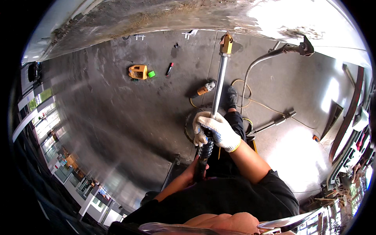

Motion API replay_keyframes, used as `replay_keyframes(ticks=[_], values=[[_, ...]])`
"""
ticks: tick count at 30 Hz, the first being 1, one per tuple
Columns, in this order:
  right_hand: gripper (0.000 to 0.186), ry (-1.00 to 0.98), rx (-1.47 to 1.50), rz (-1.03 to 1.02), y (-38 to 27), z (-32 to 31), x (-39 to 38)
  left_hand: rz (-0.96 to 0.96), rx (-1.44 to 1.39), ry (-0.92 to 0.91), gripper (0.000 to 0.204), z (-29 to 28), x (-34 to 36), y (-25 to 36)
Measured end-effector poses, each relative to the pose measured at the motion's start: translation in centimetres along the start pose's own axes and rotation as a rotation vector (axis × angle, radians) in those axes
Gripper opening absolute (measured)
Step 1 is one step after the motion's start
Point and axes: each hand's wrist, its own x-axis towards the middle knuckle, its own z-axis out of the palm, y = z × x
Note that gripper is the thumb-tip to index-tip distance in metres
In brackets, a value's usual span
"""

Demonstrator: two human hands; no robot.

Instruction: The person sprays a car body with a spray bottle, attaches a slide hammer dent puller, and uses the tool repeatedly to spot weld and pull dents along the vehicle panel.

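Note:
In front of me I hold a dent puller-like tool, a long silver rod (220,84) with a yellow metal head (226,45) and a black ridged grip (205,150). My right hand (220,131), in a white work glove with blue dots, is wrapped round the tool where rod and grip meet. Lower down, my left hand (194,169) looks bare and closes round the black grip, partly hidden by it. The yellow head lies at the lower edge of a large curved body panel (156,17), white with brown, scraped patches; whether they touch I cannot tell.
An orange angle grinder (203,89) lies beside my foot, near a yellow hose (250,98). Left of them are a cut yellow container (138,72), green block (151,74) and marker (169,69). A bent metal pipe (254,64) rises right; a metal bar (274,123) lies nearby.

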Motion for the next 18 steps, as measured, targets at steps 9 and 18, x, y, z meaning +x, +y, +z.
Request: replay_keyframes(ticks=[9,18], values=[[0.026,-0.002,0.017,0.011,-0.8,-0.2,0.4,0.030,0.097,0.020,0.058,-0.3,0.8,0.1],[0.032,0.124,-0.058,-0.031,-0.5,0.8,0.8,-0.216,0.051,0.018,0.063,-3.0,2.9,1.0]])
